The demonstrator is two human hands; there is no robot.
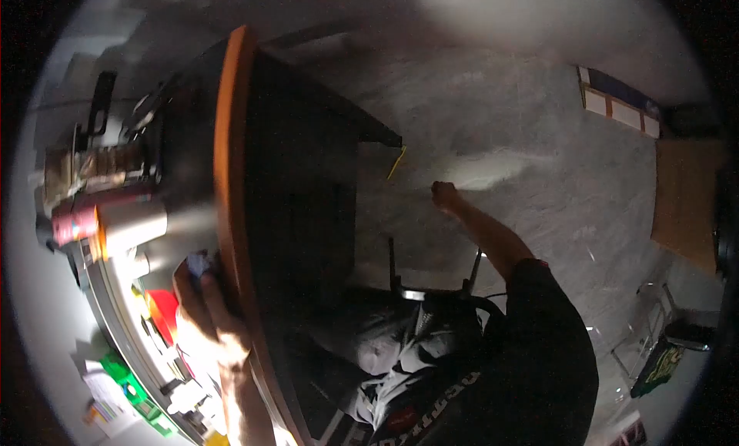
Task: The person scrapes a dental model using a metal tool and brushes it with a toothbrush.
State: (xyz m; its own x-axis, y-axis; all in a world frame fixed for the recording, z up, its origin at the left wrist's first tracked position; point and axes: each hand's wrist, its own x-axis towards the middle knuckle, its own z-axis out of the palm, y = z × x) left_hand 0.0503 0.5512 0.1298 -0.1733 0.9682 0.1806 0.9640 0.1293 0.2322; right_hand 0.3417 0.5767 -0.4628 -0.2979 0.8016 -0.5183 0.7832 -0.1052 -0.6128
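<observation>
At the lower left, my left hand [209,315] is over the dark desk top beside its orange-brown edge [227,138], brightly lit. Its fingers are around a small bluish-grey crumpled thing [198,263], perhaps cloth. My right hand [444,196] is at the end of my outstretched arm, above the grey floor [477,99] and apart from the desk. Its fingers are closed; whatever they may hold is hidden. Close to the right hand, a thin yellow strip [396,162] hangs by a dark corner of the desk.
On the desk are a white cylinder [135,224], a red object [162,313] and a green item [131,384]. Below the right hand is a dark chair or stool frame [413,295]. Cardboard [687,199] and white boxes [620,113] lie at the right.
</observation>
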